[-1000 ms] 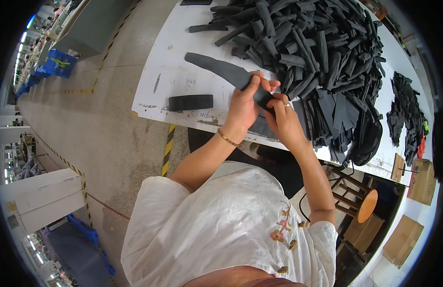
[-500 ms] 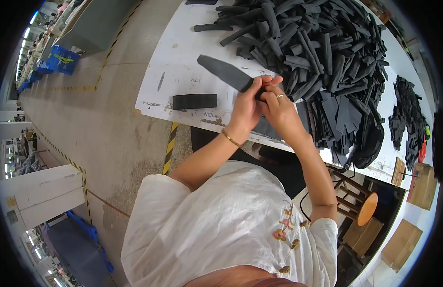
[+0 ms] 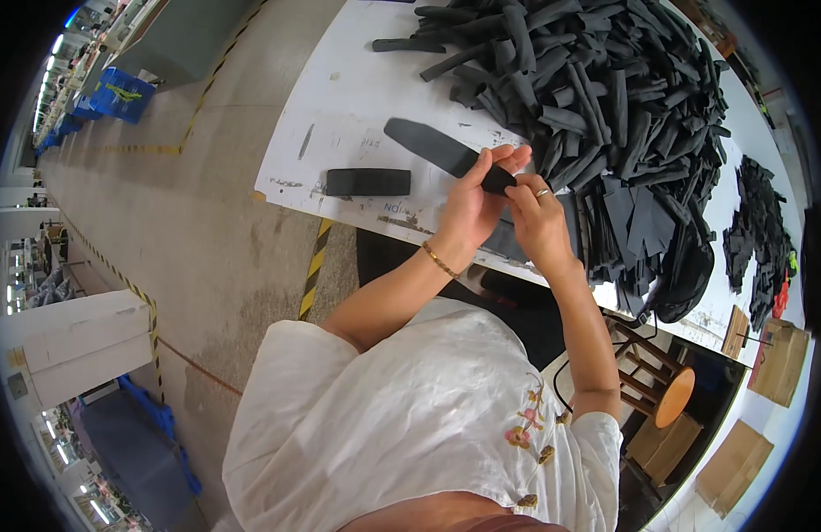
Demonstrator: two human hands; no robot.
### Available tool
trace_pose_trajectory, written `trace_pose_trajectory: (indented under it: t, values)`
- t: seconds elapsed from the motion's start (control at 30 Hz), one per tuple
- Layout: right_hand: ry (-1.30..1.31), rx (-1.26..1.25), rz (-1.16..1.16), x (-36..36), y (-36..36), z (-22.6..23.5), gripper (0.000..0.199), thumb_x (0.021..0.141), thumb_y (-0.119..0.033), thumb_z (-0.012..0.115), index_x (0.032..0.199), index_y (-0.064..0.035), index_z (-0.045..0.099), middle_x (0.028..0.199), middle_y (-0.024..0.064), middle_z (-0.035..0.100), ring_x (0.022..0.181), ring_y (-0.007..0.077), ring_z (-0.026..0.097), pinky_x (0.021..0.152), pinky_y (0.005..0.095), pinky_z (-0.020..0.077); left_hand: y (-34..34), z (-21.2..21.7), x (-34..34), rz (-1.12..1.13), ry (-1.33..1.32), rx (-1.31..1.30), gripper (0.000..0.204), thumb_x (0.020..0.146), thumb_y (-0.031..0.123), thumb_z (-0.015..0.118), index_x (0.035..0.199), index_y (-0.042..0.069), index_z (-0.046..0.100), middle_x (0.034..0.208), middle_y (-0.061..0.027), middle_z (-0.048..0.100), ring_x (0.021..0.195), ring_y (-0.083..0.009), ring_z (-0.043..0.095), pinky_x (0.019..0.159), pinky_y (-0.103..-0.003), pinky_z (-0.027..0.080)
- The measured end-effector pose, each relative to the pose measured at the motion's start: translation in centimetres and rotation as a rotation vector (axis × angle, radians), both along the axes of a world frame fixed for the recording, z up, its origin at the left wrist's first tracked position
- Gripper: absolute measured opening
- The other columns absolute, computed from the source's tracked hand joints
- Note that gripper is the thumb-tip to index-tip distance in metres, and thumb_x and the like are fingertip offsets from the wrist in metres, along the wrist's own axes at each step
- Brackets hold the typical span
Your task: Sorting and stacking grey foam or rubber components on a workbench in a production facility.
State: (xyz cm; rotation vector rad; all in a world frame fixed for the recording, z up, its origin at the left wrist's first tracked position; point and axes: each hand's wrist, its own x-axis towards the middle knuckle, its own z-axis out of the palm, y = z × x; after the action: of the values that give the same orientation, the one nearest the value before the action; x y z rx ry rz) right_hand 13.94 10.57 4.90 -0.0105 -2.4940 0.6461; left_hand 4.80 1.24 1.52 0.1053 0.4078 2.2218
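A flat dark grey fabric strip [image 3: 431,147] with a tapered far end slants across my two hands above the white table [image 3: 295,173]. My left hand [image 3: 471,206] holds it near its middle, the thumb on top and the fingertips stretched beyond. At the near end, which looks blacker, my right hand [image 3: 542,220] pinches the strip with thumb and fingers; a ring is on one finger. On the table left of my hands lies a black rectangular piece [image 3: 369,183], apart from them.
A large heap of rolled dark pieces [image 3: 597,97] covers the table's far right. Flat dark strips [image 3: 636,217] and a black bag [image 3: 685,279] lie at the right edge. A wooden stool [image 3: 674,396] stands below right. Blue crates [image 3: 122,95] sit across the floor.
My right hand has drawn to the right along the strip, away from my left. The strip's far end has come down and right. The view has shifted slightly.
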Motion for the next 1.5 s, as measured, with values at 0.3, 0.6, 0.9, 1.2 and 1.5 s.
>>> trace_pose_trajectory:
  t: [0.3, 0.6, 0.9, 1.2, 1.5]
  values:
    - [0.105, 0.061, 0.015, 0.6, 0.0, 0.4, 0.019, 0.074, 0.005, 0.068, 0.091, -0.001, 0.061, 0.095, 0.0134, 0.062, 0.079, 0.0322, 0.064, 0.064, 0.0387, 0.0537, -1.1, 2.2, -2.9, 0.276, 0.042, -0.055, 0.032, 0.1, 0.025, 0.051, 0.12, 0.0, 0.054, 0.104, -0.0128, 0.065, 0.103, -0.0269, 0.062, 0.1, -0.041, 0.048]
    - [0.141, 0.043, 0.044, -0.4, -0.5, 0.1, 0.021, 0.073, 0.007, 0.069, 0.088, -0.0008, 0.058, 0.095, 0.0147, 0.062, 0.078, 0.033, 0.064, 0.062, 0.0389, 0.0534, -0.4, 2.5, 0.0, 0.271, -0.047, -0.065, 0.031, 0.101, 0.027, 0.051, 0.115, 0.001, 0.057, 0.096, -0.0088, 0.067, 0.098, -0.0258, 0.065, 0.093, -0.036, 0.049]
    - [0.141, 0.019, 0.06, -0.6, -0.4, 0.1, 0.023, 0.07, 0.008, 0.07, 0.088, -0.0008, 0.058, 0.094, 0.0142, 0.062, 0.077, 0.0318, 0.063, 0.063, 0.0383, 0.0527, -0.6, 2.3, 0.3, 0.249, 0.007, -0.088, 0.031, 0.101, 0.028, 0.052, 0.119, 0.003, 0.055, 0.097, -0.0068, 0.066, 0.102, -0.0266, 0.063, 0.095, -0.038, 0.049]
    - [0.013, -0.55, -0.046, -0.5, -2.0, 0.4, 0.013, 0.082, -0.002, 0.07, 0.089, 0.0027, 0.06, 0.097, 0.0116, 0.06, 0.081, 0.0235, 0.063, 0.067, 0.0305, 0.0512, -0.8, 2.7, -0.4, 0.285, 0.097, -0.093, 0.039, 0.102, 0.031, 0.046, 0.121, -0.002, 0.053, 0.107, -0.0161, 0.067, 0.107, -0.0294, 0.063, 0.101, -0.04, 0.045]
    - [0.159, -1.394, -0.378, -0.8, -2.3, 0.3, 0.012, 0.091, -0.013, 0.068, 0.095, -0.0032, 0.064, 0.085, -0.0021, 0.058, 0.083, 0.0072, 0.056, 0.072, 0.0225, 0.0463, -1.0, 3.3, -2.5, 0.257, 0.294, -0.02, 0.043, 0.101, 0.032, 0.049, 0.127, -0.002, 0.051, 0.118, -0.0194, 0.063, 0.118, -0.0289, 0.057, 0.107, -0.043, 0.04]
